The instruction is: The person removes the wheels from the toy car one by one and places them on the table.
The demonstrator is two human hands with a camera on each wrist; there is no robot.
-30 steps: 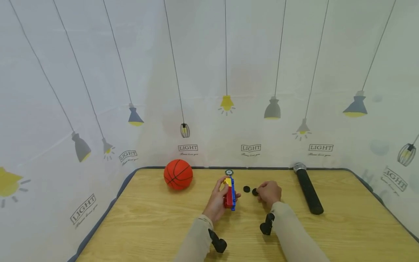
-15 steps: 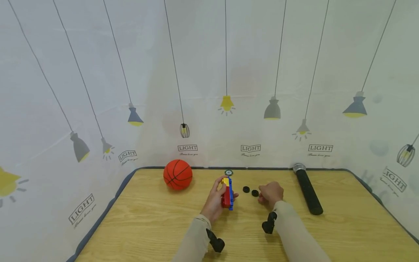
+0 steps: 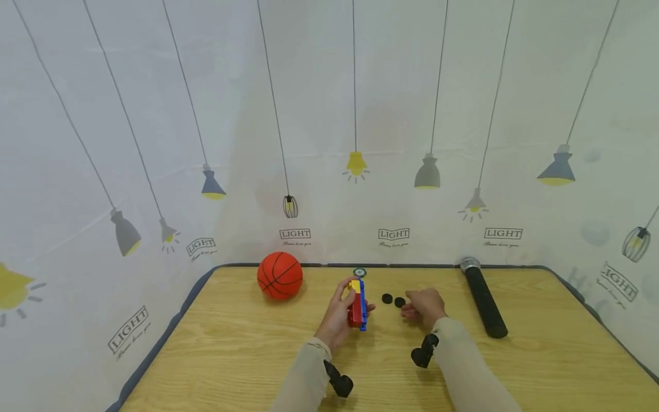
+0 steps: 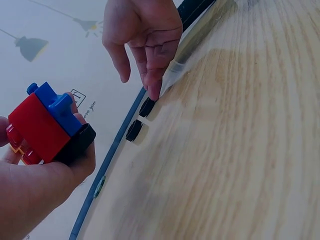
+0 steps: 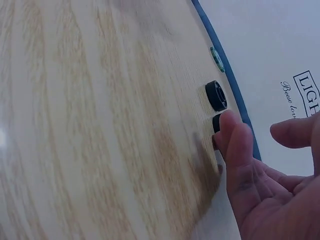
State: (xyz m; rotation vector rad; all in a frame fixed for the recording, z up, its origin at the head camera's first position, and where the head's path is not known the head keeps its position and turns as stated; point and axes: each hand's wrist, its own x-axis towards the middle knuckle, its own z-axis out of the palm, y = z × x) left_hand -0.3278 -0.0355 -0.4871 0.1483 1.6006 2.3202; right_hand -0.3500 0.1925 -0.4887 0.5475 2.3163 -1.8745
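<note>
My left hand grips a toy built of red, blue, yellow and black blocks and holds it just above the table; the left wrist view shows the toy in the curled fingers of that hand. Two small black wheels lie on the table to its right. My right hand hovers beside them with relaxed fingers and holds nothing. One fingertip is right at the nearer wheel. In the right wrist view a finger partly hides one wheel.
An orange basketball sits at the back left of the wooden table. A black microphone lies at the back right. A small green-rimmed disc rests near the far edge. A printed curtain surrounds the table.
My right hand has let go of the right black wheel and drawn back slightly to the right. The left hand holds the toy almost still.
</note>
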